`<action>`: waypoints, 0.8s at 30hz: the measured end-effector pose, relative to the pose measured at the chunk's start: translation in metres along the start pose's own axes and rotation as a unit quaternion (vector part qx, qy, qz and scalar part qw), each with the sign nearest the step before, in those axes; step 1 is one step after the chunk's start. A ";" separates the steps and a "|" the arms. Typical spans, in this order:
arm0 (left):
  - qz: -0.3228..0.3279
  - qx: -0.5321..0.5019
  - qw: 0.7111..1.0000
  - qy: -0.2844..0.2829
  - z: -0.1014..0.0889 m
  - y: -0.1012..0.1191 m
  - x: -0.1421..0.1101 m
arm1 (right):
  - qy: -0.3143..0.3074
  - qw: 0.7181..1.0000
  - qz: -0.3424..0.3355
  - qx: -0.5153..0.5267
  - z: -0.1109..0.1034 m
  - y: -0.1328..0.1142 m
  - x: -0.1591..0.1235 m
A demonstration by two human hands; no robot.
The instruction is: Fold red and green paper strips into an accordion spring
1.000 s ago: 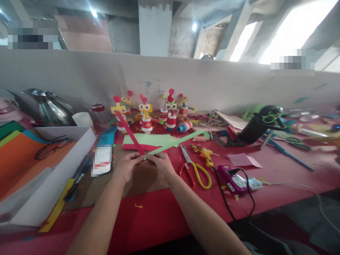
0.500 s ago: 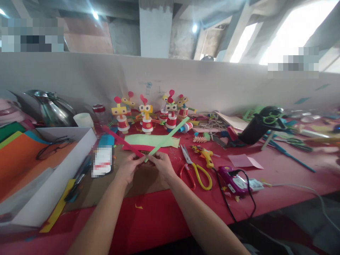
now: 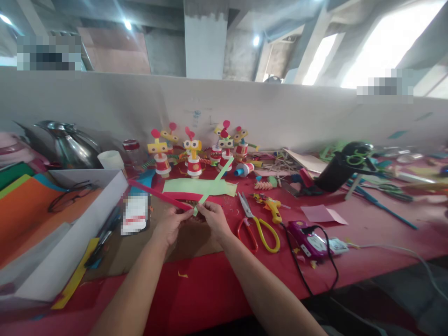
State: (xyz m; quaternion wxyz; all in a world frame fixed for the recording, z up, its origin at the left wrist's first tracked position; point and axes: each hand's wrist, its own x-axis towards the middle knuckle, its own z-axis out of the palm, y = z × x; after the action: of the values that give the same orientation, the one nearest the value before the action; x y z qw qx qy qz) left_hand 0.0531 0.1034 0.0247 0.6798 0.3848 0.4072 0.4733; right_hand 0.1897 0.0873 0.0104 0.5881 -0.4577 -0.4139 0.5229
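Observation:
My left hand (image 3: 172, 225) pinches the near end of a red paper strip (image 3: 154, 192), which slants up to the left. Between the fingers of my right hand (image 3: 213, 217) is a light green paper strip (image 3: 219, 178), slanting up to the right. The two strips meet at their near ends, where my fingertips partly hide the joint. Both hands hover over a piece of brown cardboard (image 3: 196, 242). Behind them lies a wide light green paper piece (image 3: 182, 185) with a red edge below it and a small coiled strip (image 3: 191, 202).
Several paper-cup figures (image 3: 193, 165) stand behind. Right of my hands lie scissors (image 3: 249, 212), a yellow glue gun (image 3: 275, 210) and a purple power socket (image 3: 310, 240) with cables. On the left are a white box (image 3: 70, 256), a phone (image 3: 135, 212) and a steel jug (image 3: 66, 144).
The far end of the green strip has swung down and left, and the red strip's far end has dropped lower to the left. Both hands stay almost in place.

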 end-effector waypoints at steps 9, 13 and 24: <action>0.035 -0.038 0.996 0.076 0.002 -0.003 0.002 | -0.028 0.995 -0.091 -0.043 0.007 0.008 -0.005; 0.062 -0.033 0.995 0.072 -0.001 -0.007 0.006 | -0.022 0.991 -0.114 -0.065 0.010 0.012 -0.006; 0.086 -0.001 0.995 0.040 0.006 -0.013 0.003 | 0.047 0.993 -0.092 -0.051 0.008 0.003 -0.008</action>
State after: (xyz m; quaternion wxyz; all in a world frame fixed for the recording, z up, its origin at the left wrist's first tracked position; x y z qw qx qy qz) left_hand 0.0632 0.1024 0.0146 0.6200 0.3981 0.3994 0.5455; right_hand 0.1802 0.0804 0.0094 0.6284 -0.4716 -0.4522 0.4222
